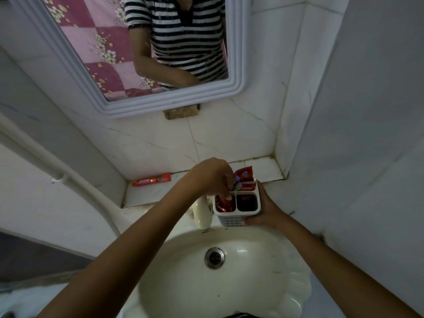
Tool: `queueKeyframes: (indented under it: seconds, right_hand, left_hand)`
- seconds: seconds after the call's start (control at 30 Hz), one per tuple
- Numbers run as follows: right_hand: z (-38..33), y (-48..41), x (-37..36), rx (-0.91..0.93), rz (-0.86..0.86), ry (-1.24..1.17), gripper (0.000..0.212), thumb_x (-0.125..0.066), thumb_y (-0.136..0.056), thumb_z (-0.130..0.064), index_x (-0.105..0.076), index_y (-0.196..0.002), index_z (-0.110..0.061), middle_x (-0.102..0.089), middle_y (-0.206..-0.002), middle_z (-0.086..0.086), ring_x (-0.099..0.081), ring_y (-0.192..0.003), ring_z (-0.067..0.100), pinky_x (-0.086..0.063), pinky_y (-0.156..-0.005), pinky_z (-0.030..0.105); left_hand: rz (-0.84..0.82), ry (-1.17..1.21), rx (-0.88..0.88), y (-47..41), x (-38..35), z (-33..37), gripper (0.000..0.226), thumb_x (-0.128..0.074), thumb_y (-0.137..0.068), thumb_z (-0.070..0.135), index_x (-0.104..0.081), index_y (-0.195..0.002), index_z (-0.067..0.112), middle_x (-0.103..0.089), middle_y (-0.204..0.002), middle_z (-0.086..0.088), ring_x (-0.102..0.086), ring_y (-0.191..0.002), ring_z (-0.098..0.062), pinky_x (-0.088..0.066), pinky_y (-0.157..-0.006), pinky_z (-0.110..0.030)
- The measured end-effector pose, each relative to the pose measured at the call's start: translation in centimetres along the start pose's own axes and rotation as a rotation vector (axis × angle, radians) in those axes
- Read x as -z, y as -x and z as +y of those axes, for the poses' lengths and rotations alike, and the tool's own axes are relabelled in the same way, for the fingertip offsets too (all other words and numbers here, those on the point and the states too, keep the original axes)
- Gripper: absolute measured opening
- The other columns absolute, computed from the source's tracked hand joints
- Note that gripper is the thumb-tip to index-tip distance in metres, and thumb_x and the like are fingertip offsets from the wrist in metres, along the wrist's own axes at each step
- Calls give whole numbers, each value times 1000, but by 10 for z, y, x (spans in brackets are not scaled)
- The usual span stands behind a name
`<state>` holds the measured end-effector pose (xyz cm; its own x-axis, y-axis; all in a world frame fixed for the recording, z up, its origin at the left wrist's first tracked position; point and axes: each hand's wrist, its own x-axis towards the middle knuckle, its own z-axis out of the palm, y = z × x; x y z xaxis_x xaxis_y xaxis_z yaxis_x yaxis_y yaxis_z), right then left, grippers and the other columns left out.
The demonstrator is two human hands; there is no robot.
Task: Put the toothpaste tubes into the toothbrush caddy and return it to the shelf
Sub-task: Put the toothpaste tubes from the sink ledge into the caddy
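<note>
A white toothbrush caddy (231, 220) with several compartments is held above the back rim of the sink by my right hand (266, 210), which grips its right side. Red toothpaste tubes (244, 174) stick up out of its far compartments, beside a purple-and-green toothbrush head (237, 182). My left hand (212, 174) hovers over the caddy, fingertips pushing a red tube (221, 204) down into the near-left compartment. One more red toothpaste tube (151, 179) lies flat on the tiled shelf (158, 193) to the left.
A cream faucet (202, 213) stands just left of the caddy. The white sink (263, 283) with its metal drain (215, 258) lies below. A framed mirror (160, 104) hangs on the tiled wall above; a white pipe (57, 173) runs along the left.
</note>
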<state>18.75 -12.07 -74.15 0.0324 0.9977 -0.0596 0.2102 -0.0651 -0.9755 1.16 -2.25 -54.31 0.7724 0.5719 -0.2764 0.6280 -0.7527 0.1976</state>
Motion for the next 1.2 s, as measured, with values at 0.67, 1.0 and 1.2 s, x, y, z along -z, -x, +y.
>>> queueKeyframes:
  seconds: [0.67, 1.0, 1.2]
  right_hand:
    - [3, 2, -3, 15, 11, 18, 124, -90, -54, -17, -11, -147, -38, -48, -144, -15, -49, -130, -7, -47, -97, 12]
    - [1, 0, -2, 17, -1, -1, 132, -91, -55, -11, -6, -156, -14, -43, -149, 9, -49, -133, -1, -47, -100, 15]
    - [4, 0, -2, 32, 20, 4, 129, -88, -58, 15, -10, -152, -25, -46, -145, 9, -52, -129, -3, -48, -96, 14]
  left_hand:
    - [81, -181, 607, 6, -103, -233, 52, -56, -88, 18, -47, -139, 26, -55, -139, -4, -54, -123, -28, -44, -97, -38]
    - [327, -74, 393, -1, -89, -207, 27, -60, -89, 34, -61, -107, 13, -61, -104, -11, -64, -92, -31, -55, -75, -41]
    - [710, 453, 228, 18, -15, -125, 19, -71, -84, 25, -62, -98, 17, -66, -95, 4, -68, -79, -8, -58, -71, -23]
